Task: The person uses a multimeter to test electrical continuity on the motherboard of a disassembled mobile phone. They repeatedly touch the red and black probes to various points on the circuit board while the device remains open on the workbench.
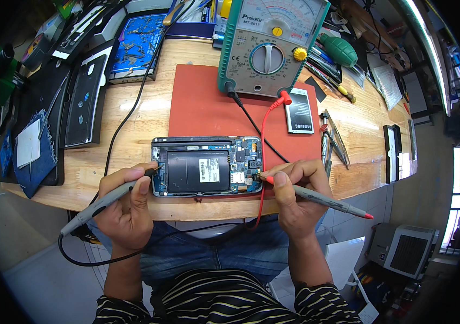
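An opened smartphone (207,166) lies sideways near the table's front edge, its circuit board and battery bay bare. My left hand (127,208) is closed around a grey test probe with a black lead (99,206), its tip at the phone's left end. In my right hand (301,202) I grip a grey test probe with red ends (331,202); its tip meets the board at the phone's right end. Behind the phone stands a green-framed analog multimeter (270,48), with a black and a red plug in its sockets. Exact contact points are too small to tell.
A red-brown mat (197,102) lies under the phone. A phone battery (300,112) and tweezers (338,140) lie right of it. At left are black trays (87,102), a denim cloth (38,156) and a blue tray of small parts (132,46). The black cable loops past my left hand.
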Available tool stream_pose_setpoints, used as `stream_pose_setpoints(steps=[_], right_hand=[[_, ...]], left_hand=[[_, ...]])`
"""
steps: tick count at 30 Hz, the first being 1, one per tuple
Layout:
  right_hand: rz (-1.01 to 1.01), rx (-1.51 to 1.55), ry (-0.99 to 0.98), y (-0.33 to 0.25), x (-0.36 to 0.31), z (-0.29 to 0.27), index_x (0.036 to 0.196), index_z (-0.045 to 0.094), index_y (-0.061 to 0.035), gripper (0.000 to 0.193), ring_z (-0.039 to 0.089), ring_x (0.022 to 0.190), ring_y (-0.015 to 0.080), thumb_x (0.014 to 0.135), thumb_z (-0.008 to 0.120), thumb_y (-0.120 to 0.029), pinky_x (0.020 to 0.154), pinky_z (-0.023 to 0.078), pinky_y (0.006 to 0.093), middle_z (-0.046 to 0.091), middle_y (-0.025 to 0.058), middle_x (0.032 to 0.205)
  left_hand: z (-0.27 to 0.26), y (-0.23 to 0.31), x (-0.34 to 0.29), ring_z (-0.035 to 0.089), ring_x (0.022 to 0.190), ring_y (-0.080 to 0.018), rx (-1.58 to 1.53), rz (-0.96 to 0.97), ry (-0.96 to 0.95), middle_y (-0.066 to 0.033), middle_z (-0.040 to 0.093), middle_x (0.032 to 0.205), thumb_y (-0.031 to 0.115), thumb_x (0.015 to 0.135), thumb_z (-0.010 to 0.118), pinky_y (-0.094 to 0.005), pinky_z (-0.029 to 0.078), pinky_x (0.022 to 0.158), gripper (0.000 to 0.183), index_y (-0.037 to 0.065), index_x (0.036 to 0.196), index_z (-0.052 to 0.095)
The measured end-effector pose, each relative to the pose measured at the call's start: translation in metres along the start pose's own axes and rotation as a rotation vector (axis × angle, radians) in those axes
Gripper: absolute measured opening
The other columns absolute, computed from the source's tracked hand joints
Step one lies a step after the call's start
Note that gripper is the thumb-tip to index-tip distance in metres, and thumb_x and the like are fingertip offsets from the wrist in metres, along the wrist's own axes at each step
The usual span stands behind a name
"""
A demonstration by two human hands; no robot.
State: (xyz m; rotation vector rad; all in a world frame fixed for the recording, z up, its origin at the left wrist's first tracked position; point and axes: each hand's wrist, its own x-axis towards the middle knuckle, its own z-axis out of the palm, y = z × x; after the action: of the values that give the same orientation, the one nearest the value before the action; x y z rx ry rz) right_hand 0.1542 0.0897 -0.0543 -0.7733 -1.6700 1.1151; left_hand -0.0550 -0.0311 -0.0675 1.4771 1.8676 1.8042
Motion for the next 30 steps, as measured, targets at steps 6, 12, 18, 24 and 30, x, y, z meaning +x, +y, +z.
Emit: stream_pose_setpoints(steps=[6, 12, 18, 24, 30], right_hand=[[0.014, -0.004, -0.008, -0.0011, 0.0, 0.0002, 0.082, 0.046, 0.0011, 0.016, 0.063, 0.068, 0.014, 0.086, 0.062, 0.001, 0.062, 0.052, 0.0247, 0.063, 0.013, 0.073], [0.011, -0.005, -0.004, -0.0006, 0.0004, 0.0009, 0.081, 0.046, 0.0008, 0.016, 0.063, 0.067, 0.0139, 0.086, 0.062, 0.001, 0.062, 0.052, 0.0253, 0.062, 0.0121, 0.072], [0.003, -0.038, -0.012, -0.0013, 0.0007, 0.0002, 0.081, 0.046, 0.0007, 0.016, 0.063, 0.067, 0.0139, 0.086, 0.062, 0.0, 0.062, 0.053, 0.0253, 0.062, 0.0115, 0.07], [0.07, -0.027, -0.038, -0.0056, -0.0013, 0.0009, 0.083, 0.043, -0.0019, 0.015, 0.06, 0.071, 0.0163, 0.087, 0.057, 0.003, 0.07, 0.051, 0.029, 0.054, 0.0086, 0.072], [0.083, -0.021, -0.04, -0.0059, -0.0011, 0.0005, 0.083, 0.044, -0.002, 0.015, 0.06, 0.072, 0.0165, 0.087, 0.058, 0.002, 0.07, 0.05, 0.0292, 0.055, 0.0089, 0.072]], left_hand=[[-0.0002, 0.0004, 0.0004, 0.066, 0.091, -0.0225, -0.011, 0.002, -0.001, -0.0221, 0.066, 0.096, -0.002, 0.091, 0.057, -0.0282, 0.051, 0.082, 0.015, -0.005, 0.104, 0.051], [-0.0003, 0.0008, 0.0009, 0.066, 0.09, -0.0226, 0.008, 0.003, 0.0, -0.0215, 0.066, 0.095, -0.001, 0.091, 0.058, -0.028, 0.051, 0.081, 0.015, -0.005, 0.103, 0.052], [-0.001, 0.0008, 0.0008, 0.066, 0.088, -0.0219, 0.071, 0.016, 0.0, -0.0207, 0.067, 0.093, -0.001, 0.09, 0.058, -0.0278, 0.051, 0.081, 0.015, -0.005, 0.103, 0.052], [0.0002, -0.0007, -0.0003, 0.066, 0.089, -0.0227, 0.0, -0.004, 0.01, -0.0216, 0.066, 0.094, -0.001, 0.091, 0.057, -0.0281, 0.051, 0.081, 0.015, -0.005, 0.103, 0.052], [-0.0003, -0.001, -0.0008, 0.066, 0.093, -0.0257, -0.018, -0.01, -0.002, -0.0207, 0.064, 0.096, -0.002, 0.091, 0.056, -0.0285, 0.053, 0.081, 0.014, -0.006, 0.104, 0.051]])
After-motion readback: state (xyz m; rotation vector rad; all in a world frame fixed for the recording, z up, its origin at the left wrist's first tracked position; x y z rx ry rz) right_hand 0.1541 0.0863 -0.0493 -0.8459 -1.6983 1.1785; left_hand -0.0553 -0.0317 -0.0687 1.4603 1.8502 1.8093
